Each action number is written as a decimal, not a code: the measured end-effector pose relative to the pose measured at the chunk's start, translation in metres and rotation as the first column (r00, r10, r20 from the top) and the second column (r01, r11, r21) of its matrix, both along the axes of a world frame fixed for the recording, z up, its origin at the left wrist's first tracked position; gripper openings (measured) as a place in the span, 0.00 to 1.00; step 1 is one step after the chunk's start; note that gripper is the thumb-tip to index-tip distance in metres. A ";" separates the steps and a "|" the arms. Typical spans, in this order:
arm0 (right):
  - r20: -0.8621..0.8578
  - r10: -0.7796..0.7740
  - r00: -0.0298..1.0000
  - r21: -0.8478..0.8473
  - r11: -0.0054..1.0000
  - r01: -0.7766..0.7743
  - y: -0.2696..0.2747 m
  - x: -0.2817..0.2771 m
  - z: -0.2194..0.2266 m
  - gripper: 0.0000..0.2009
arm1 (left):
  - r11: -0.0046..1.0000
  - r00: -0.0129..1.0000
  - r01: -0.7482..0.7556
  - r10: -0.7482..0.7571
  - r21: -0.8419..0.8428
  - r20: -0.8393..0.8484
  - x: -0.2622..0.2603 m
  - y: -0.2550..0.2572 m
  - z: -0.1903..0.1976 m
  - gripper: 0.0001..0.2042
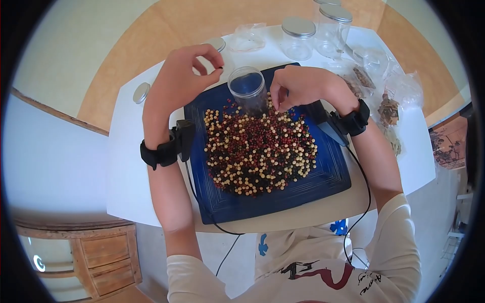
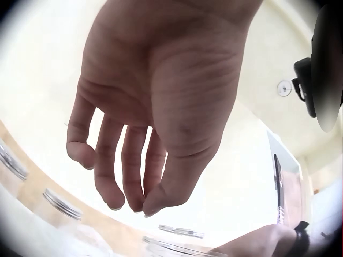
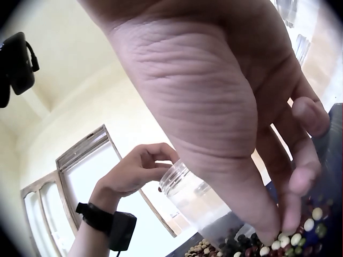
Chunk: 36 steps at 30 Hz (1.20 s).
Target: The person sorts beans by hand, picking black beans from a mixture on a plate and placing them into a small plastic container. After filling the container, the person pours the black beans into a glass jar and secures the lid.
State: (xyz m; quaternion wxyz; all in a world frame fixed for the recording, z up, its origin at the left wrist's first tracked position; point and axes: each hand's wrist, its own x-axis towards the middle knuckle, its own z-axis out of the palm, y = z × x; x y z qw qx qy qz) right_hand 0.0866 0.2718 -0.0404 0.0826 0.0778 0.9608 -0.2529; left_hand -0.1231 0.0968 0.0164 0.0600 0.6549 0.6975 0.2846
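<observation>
My left hand (image 1: 188, 76) is raised just left of an open clear jar (image 1: 246, 83), thumb and index finger pinching a small black bean (image 1: 221, 68). In the right wrist view the same bean (image 3: 159, 189) shows under the fingertips, close by the jar's rim. To the right of the jar, my right hand (image 1: 305, 87) reaches down into mixed beans (image 1: 260, 151), which are pale, dark red, green and black. Its thumb and index tips come together among pale beans (image 3: 296, 239); I cannot tell whether they grip one. Dark beans (image 3: 230, 243) show around the jar's base.
A blue square tray (image 1: 328, 174) carries the beans and the jar on a white table (image 1: 131, 182). Lidded jars (image 1: 298, 43) stand at the back right, near plastic bags (image 1: 404, 88) of dried goods. A loose lid (image 1: 142, 93) lies at left. Cables (image 1: 364, 177) trail from both wrists.
</observation>
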 end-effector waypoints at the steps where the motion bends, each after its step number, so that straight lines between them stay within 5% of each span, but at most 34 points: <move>1: -0.001 0.001 1.000 -0.017 1.000 -0.001 -0.001 0.000 0.000 0.08 | 1.000 1.000 0.020 -0.020 0.019 0.001 0.006 0.000 0.001 0.08; 14: 0.017 -0.004 1.000 -0.020 1.000 0.004 -0.004 -0.002 -0.002 0.10 | 0.994 0.993 0.073 -0.080 -0.077 -0.091 0.018 -0.005 0.004 0.07; 23: 0.007 0.029 1.000 -0.027 0.999 -0.029 0.000 -0.005 -0.015 0.10 | 0.893 0.988 0.116 -0.150 -0.435 -0.044 0.036 -0.018 0.012 0.08; 36: -0.066 -0.067 0.996 -0.056 0.996 0.063 0.009 0.001 0.005 0.08 | 0.791 0.984 -0.095 -0.018 -0.604 -0.179 0.013 -0.007 -0.035 0.14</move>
